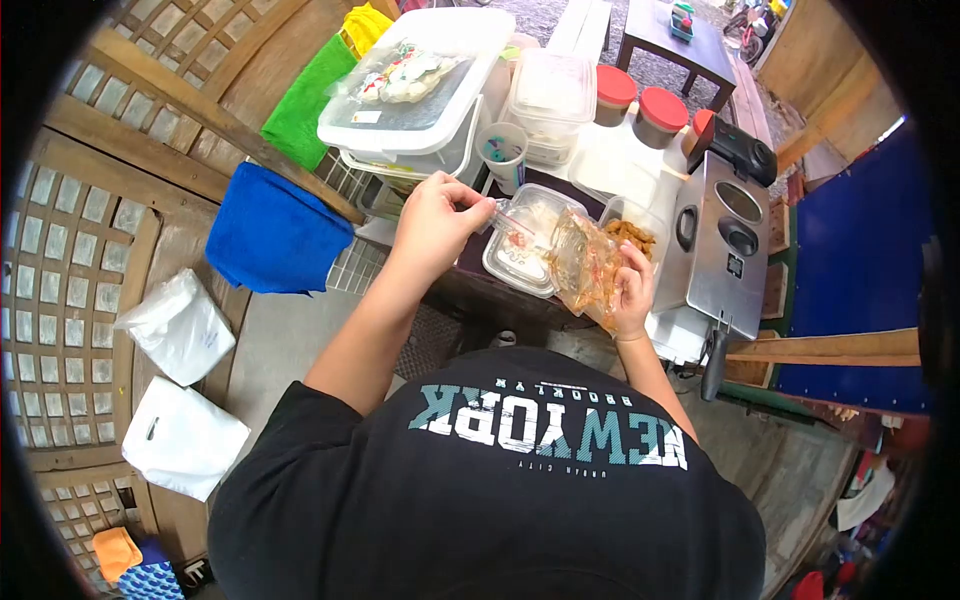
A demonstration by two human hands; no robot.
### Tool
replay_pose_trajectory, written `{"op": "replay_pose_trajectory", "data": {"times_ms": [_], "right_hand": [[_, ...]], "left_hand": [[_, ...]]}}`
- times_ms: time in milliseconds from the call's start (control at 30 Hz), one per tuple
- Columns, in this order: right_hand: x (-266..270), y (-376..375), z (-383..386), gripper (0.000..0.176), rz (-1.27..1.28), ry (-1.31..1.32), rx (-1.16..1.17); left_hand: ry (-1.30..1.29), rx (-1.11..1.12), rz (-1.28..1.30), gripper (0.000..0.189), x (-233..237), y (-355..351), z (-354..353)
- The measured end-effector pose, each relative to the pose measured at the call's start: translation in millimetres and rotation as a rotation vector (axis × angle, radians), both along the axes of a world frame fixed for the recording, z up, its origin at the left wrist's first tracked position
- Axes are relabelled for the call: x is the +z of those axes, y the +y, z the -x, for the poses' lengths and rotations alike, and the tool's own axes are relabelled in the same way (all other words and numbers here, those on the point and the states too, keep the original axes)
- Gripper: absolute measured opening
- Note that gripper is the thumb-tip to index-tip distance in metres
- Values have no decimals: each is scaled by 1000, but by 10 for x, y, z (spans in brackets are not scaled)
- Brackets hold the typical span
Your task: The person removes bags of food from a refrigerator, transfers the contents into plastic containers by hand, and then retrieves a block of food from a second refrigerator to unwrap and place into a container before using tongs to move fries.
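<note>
My right hand (632,290) holds a clear plastic bag (582,265) with orange-brown food in it, tilted over the counter. My left hand (440,222) is closed, thumb and fingers pinched together near the bag's left side, on a thin clear piece that looks like plastic. Under and between the hands sits an open clear container (518,272) with whitish and reddish contents. Partly behind my right hand is another clear container holding brown fried pieces (630,236).
A metal appliance (728,250) with a black handle stands at the right. Behind are red-lidded jars (660,118), stacked clear boxes (550,95), a cup (502,155) and a large white-lidded bin (420,80). A blue cloth (272,230) hangs at the left.
</note>
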State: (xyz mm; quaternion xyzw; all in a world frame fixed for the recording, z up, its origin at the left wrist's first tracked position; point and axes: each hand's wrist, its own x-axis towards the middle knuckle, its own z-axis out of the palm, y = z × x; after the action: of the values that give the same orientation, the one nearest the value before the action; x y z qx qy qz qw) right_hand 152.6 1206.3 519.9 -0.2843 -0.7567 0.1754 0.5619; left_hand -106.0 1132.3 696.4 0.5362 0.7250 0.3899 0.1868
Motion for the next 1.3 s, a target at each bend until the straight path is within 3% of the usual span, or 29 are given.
{"op": "replay_pose_trajectory", "data": {"times_ms": [100, 267, 400, 533, 633, 800, 967, 1133, 1267, 1300], "right_hand": [[10, -5, 41, 18, -42, -62, -21], [93, -91, 163, 17, -86, -251, -68], [28, -72, 291, 18, -80, -361, -118], [-144, 22, 406, 15, -75, -457, -130], [-179, 78, 487, 16, -107, -526, -109], [-52, 29, 454, 22, -76, -447, -66], [-120, -317, 47, 23, 358, -203, -208], [-439, -678, -424, 17, 866, 138, -408], [-645, -719, -616, 18, 1281, 576, -346], [-657, -700, -647, 19, 1376, 664, -315]], "left_hand": [[-16, 2, 75, 25, -157, 65, -53], [207, -175, 195, 27, -339, 254, -131], [432, -199, 201, 27, -760, 476, -175], [488, -167, 325, 32, -1119, 691, -131], [635, -135, 325, 32, -1122, 732, -176], [592, -216, 136, 30, -1088, 889, -334], [362, -421, 263, 29, -1361, 1659, -686], [522, -338, 569, 27, -1994, 2624, -845], [555, -342, 751, 28, -3074, 3357, -700], [274, -96, 795, 26, -3297, 3450, -632]]}}
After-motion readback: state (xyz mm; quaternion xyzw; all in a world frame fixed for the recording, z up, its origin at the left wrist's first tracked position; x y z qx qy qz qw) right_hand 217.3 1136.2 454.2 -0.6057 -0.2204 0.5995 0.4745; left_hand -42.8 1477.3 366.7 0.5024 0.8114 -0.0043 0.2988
